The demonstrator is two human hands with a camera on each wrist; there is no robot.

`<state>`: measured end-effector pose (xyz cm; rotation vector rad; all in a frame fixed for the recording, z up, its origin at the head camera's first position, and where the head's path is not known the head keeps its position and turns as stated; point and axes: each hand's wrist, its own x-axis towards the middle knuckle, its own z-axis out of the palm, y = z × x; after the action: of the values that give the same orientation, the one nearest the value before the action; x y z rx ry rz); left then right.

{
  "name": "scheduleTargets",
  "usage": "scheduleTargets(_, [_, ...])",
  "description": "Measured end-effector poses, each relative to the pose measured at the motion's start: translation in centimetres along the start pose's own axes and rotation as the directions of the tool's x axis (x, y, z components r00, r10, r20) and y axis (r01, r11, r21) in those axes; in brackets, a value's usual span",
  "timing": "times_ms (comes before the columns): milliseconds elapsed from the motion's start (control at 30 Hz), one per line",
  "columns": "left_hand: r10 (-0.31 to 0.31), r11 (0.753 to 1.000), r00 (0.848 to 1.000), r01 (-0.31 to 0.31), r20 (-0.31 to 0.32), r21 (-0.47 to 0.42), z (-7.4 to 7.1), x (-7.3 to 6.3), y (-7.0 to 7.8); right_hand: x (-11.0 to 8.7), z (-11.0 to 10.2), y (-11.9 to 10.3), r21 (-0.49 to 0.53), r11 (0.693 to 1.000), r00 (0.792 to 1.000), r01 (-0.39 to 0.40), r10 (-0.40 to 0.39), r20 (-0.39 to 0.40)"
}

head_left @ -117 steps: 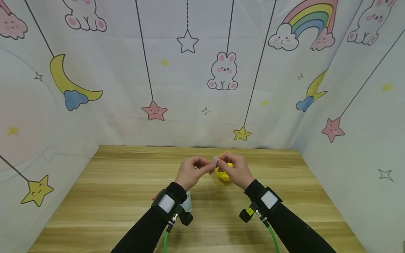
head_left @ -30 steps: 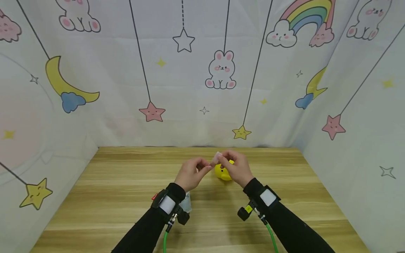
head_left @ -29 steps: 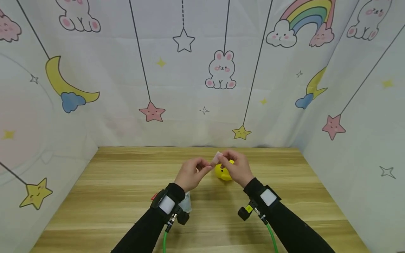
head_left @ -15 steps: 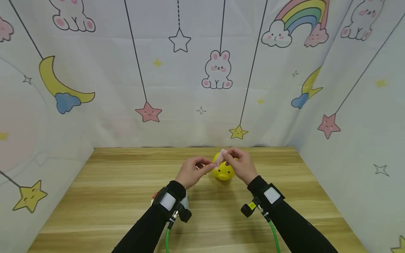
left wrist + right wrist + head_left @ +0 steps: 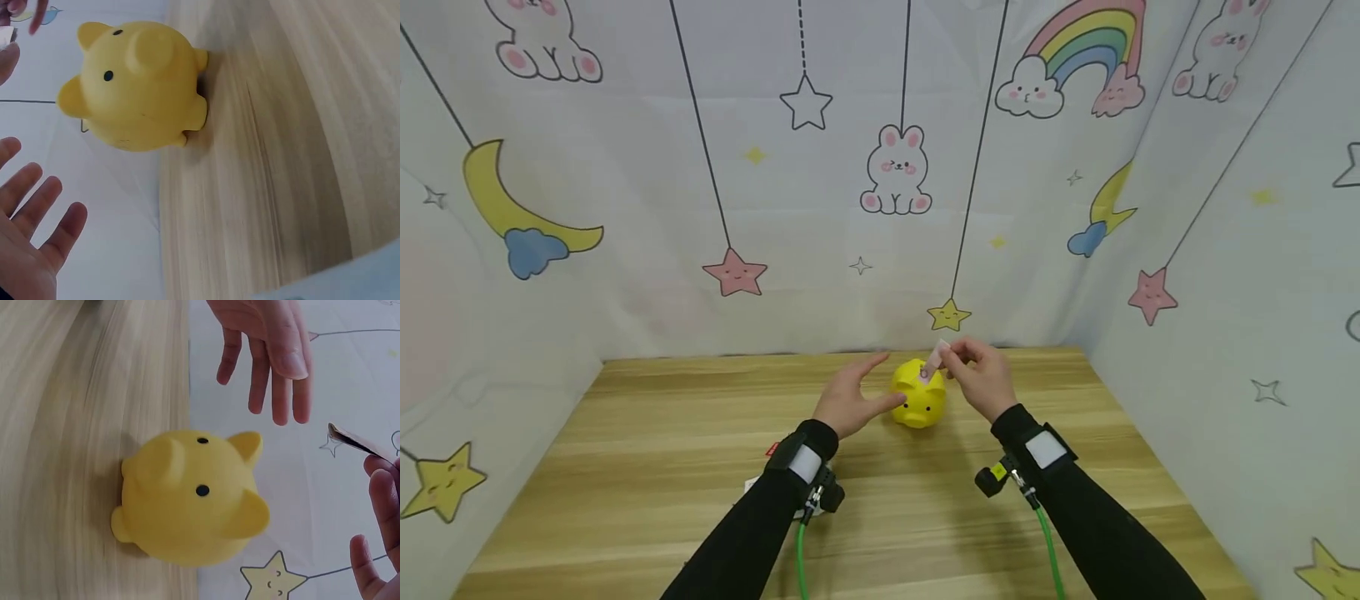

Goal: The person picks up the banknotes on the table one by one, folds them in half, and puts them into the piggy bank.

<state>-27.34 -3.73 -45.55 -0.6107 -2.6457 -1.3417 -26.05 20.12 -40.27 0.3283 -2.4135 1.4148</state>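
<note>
Pale wood grain runs across the tabletop (image 5: pixel 662 450) on my head view. Nearest to me, 2 black sleeves reach in from the bottom edge, and 2 green cables (image 5: pixel 801 558) run up to the small black cameras (image 5: pixel 991 479) at the wrists. Beneath the left forearm I make out a white item (image 5: pixel 750 483) with a red piece (image 5: pixel 772 448) just beyond it; the sleeve hides too much for me to say what they are.

Farther in, the left hand (image 5: pixel 850 400) is spread wide, its thumb well away from the straight fingers. The right hand (image 5: pixel 981 379) pinches a folded, pinkish paper slip (image 5: pixel 933 360) between thumb and fingertips. My right wrist view shows the slip nearly edge-on, in the air above the yellow pig figure (image 5: pixel 917 408) and apart from it.

That pig stands upright on its feet near the table's far edge, between the 2 hands, its snout and 2 black eyes turned toward the person. In the right wrist view I see the left hand apart from it too.

Behind everything hangs a white backdrop (image 5: pixel 850 308), printed with a winking rabbit (image 5: pixel 897 175), a rainbow (image 5: pixel 1086 42) and smiling stars (image 5: pixel 950 316).
</note>
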Motion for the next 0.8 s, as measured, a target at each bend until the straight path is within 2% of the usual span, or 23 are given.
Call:
scheduleTargets(67, [0.009, 1.0, 1.0, -0.009, 0.021, 0.03, 0.5, 0.6, -0.4, 0.4, 0.0, 0.1, -0.046, 0.999, 1.0, 0.011, -0.012, -0.02])
scheduleTargets(200, [-0.023, 0.998, 0.997, 0.018, 0.076, 0.06, 1.6, 1.6, -0.8, 1.3, 0.0, 0.5, -0.127, 0.992, 0.999, 0.012, -0.018, -0.05])
scheduleTargets(367, [-0.1, 0.995, 0.986, 0.098, 0.134, 0.016, 3.2, 2.6, -0.9, 2.3, 0.0, 1.5, -0.18, 0.984, 0.998, -0.016, 0.005, -0.062])
scheduleTargets(500, [-0.138, 0.99, 0.978, 0.141, 0.154, -0.004, 3.9, 2.9, -1.2, 3.1, 0.4, 2.3, -0.192, 0.981, 0.998, -0.039, 0.031, -0.047])
scheduleTargets(800, [-0.138, 0.988, 0.976, 0.147, 0.166, -0.044, 4.8, 3.3, -2.0, 4.4, 1.4, 2.8, -0.267, 0.962, 0.998, -0.06, 0.066, 0.012])
